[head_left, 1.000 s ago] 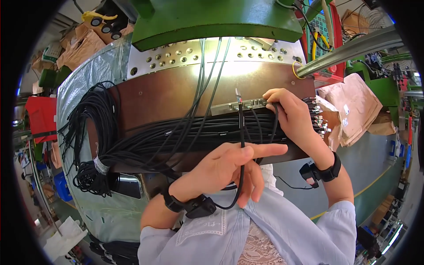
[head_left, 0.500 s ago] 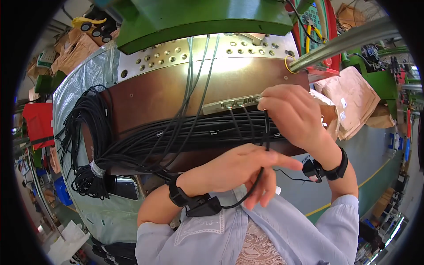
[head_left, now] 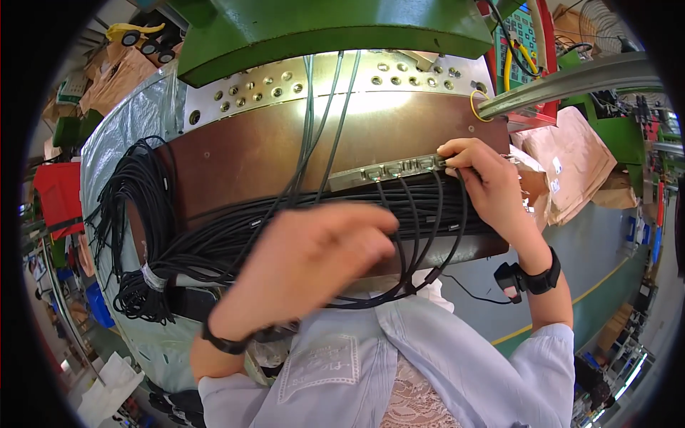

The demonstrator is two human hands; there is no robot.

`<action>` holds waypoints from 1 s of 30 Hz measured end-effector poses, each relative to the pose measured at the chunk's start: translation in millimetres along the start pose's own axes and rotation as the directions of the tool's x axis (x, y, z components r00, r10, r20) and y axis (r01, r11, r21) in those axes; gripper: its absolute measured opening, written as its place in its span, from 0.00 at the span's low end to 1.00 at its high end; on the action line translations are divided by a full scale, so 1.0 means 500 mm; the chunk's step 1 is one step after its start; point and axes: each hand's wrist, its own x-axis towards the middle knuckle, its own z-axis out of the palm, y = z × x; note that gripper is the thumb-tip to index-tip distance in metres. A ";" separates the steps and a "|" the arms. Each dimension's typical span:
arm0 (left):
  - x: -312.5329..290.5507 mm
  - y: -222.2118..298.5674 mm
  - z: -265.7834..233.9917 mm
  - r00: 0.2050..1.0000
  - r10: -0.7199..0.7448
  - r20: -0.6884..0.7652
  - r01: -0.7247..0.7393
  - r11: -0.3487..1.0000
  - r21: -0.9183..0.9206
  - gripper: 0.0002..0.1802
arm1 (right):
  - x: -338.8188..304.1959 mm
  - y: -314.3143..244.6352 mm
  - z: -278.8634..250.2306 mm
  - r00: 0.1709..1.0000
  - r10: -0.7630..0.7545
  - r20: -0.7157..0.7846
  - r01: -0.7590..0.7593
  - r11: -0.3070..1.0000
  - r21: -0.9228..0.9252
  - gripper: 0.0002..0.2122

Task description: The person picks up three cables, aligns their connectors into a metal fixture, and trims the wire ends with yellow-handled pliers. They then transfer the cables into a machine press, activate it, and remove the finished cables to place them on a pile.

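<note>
A slim metal fixture bar (head_left: 347,180) with several slots lies on the brown board. Black cables (head_left: 438,203) run from its slots toward me and curve to the left. At the bar's right end my right hand (head_left: 489,178) pinches the end of a black cable (head_left: 464,214) with thumb and forefinger. That cable end is mostly hidden by the fingers. My left hand (head_left: 314,260), blurred by motion, hovers over the cable bundle with fingers stretched to the right and nothing visible in them. A long bundle of black cables (head_left: 214,221) lies along the board's near side.
Above the board stands a green machine block (head_left: 335,46) over a perforated metal plate (head_left: 264,89). Several cables hang down from it. A metal rail (head_left: 571,89) juts in at the right, near brown paper (head_left: 574,167). A tied cable coil (head_left: 146,282) lies left.
My left hand has moved left, away from the cable near my right hand. My right hand has shifted slightly right and down, its pinch now at the bar's end. The view has shifted slightly.
</note>
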 end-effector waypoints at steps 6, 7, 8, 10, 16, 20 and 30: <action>0.127 -0.018 -0.162 0.919 0.096 -0.383 -0.088 0.995 0.039 0.21 | 0.009 -0.003 -0.021 0.992 0.089 0.088 -0.091 0.996 0.017 0.07; 0.174 -0.054 -0.195 0.937 0.190 -0.293 -0.236 0.963 -0.129 0.20 | 0.010 -0.003 -0.021 0.991 0.096 0.090 -0.098 0.995 0.019 0.07; 0.223 -0.091 -0.229 0.928 0.301 -0.218 -0.357 0.883 -0.305 0.20 | 0.012 -0.004 -0.024 0.989 0.107 0.102 -0.109 0.994 0.006 0.07; 0.313 -0.099 -0.239 0.890 0.429 -0.153 -0.455 0.849 -0.267 0.21 | 0.023 -0.006 -0.022 0.985 0.118 0.124 -0.118 0.993 -0.011 0.07; 0.402 -0.091 -0.166 0.954 0.276 -0.117 -0.299 0.911 -0.285 0.12 | 0.032 0.023 -0.046 0.963 0.153 0.220 -0.170 0.984 0.060 0.07; 0.241 -0.035 -0.116 0.998 -0.052 0.032 0.061 0.800 -0.597 0.14 | 0.129 0.037 -0.088 0.940 -0.045 0.339 0.033 0.999 0.040 0.08; 0.206 -0.023 -0.125 0.996 0.030 0.084 0.026 0.802 -0.596 0.14 | 0.320 0.026 0.018 0.864 0.485 -0.139 -0.346 0.770 0.536 0.11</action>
